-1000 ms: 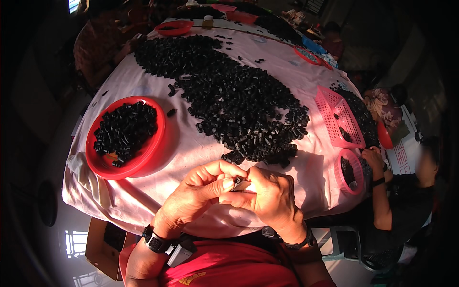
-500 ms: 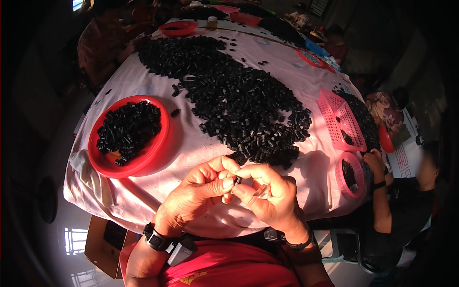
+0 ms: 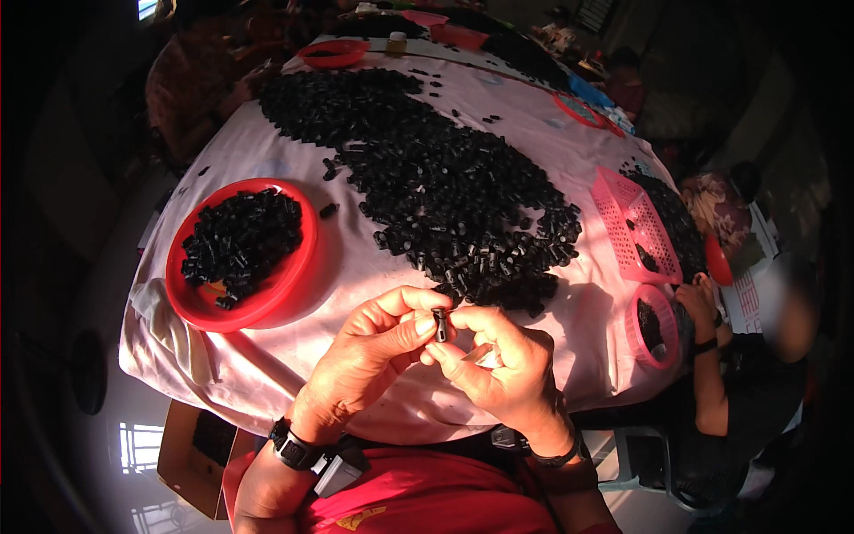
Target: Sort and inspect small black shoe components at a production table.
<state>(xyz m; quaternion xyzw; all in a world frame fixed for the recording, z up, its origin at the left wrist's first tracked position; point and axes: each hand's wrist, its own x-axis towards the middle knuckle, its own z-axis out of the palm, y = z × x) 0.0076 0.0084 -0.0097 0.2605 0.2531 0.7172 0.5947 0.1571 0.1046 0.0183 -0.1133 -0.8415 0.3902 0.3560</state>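
Between the thumb and forefinger of my left hand (image 3: 378, 334) a small black cylindrical plastic part (image 3: 440, 326) stands upright, a slot showing in its side. My right hand (image 3: 503, 356) is closed close beside it, its forefinger tip at the part's edge; whether it touches cannot be made out. Something thin and pale (image 3: 483, 354) shows within the curled right fingers, its kind unclear. Just beyond both hands spreads a large heap of similar black parts (image 3: 454, 196). To the left, a red plastic basin (image 3: 307, 267) holds more of them.
A pink cloth (image 3: 356, 258) covers the table. At right stand a pink perforated basket (image 3: 614, 214) and a round pink basket (image 3: 633, 334), near a co-worker's hand (image 3: 698, 298). Another red basin (image 3: 334, 55) sits far back. A cardboard box (image 3: 178, 463) is below left.
The black part has been turned from mostly hidden between my fingertips to upright and visible. My right fingertips have drawn slightly back from the left ones.
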